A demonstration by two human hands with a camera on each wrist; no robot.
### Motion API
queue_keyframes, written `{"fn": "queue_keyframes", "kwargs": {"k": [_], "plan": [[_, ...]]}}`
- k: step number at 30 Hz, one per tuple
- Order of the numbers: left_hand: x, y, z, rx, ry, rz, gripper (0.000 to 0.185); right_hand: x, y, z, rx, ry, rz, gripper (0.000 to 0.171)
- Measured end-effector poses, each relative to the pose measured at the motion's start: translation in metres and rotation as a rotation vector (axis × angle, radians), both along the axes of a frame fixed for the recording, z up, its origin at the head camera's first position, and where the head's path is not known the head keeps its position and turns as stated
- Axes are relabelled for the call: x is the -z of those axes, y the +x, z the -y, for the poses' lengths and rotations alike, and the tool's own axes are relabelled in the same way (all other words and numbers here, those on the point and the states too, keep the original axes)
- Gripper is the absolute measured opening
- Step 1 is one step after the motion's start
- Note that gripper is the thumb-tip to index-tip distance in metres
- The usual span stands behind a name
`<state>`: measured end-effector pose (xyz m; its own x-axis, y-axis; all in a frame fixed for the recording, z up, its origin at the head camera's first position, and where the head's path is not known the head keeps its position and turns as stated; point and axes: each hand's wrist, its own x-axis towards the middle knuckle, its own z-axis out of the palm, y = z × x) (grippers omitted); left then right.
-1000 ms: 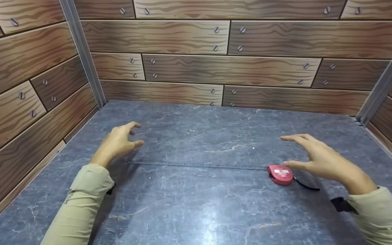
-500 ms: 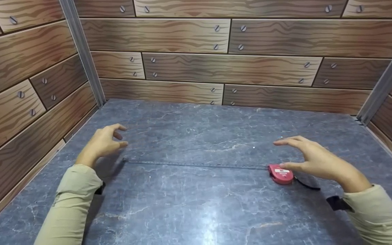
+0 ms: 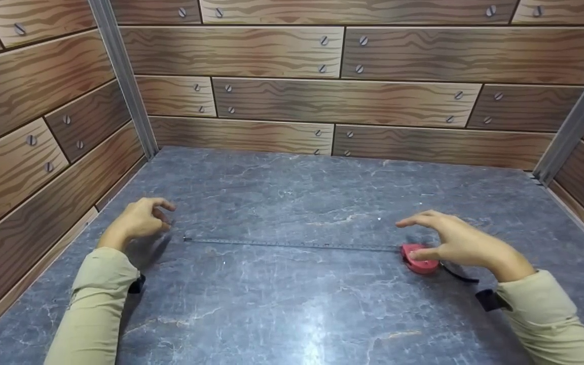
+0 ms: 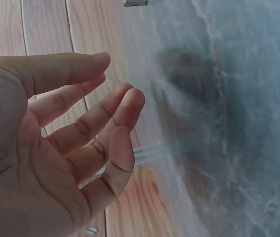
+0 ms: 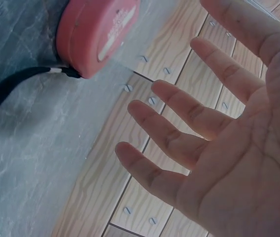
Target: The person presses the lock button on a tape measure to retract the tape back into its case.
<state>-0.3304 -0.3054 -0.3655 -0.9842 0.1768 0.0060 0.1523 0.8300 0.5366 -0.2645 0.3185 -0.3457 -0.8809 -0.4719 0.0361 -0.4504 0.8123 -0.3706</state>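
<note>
Around the grey marbled tabletop [image 3: 292,304] stand wood-plank walls [image 3: 282,53].

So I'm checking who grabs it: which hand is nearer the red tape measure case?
Right. The right hand hovers open just over the case; the left hand is far off, near the tape's free end.

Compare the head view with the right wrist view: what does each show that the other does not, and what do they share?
Only the head view shows the left hand and the tape blade drawn out across the grey tabletop. Only the right wrist view shows the right hand's open palm and spread fingers. Both show the red tape measure, its black strap and the right hand just above it.
</note>
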Motion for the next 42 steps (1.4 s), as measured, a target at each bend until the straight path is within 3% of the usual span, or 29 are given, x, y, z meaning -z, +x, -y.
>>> {"fn": "queue_keyframes", "kwargs": {"k": [8,14,21,34,42], "plan": [[0.005,-0.002,-0.002,0.082,0.027,0.083,0.045,0.008,-0.004,-0.001,0.002,0.019,0.104,0.065],[0.009,-0.004,-0.006,0.146,0.059,0.06,0.046,0.011,-0.005,-0.002,-0.009,0.028,0.118,0.064],[0.011,-0.006,-0.01,0.136,0.051,0.058,0.046,0.013,-0.006,-0.003,-0.02,0.026,0.109,0.061],[0.016,-0.006,-0.013,0.144,0.057,0.037,0.028,0.015,-0.006,0.001,-0.046,0.039,0.134,0.062],[0.017,-0.007,-0.016,0.191,0.106,0.079,0.027,0.015,-0.006,0.001,-0.056,0.053,0.133,0.061]]}}
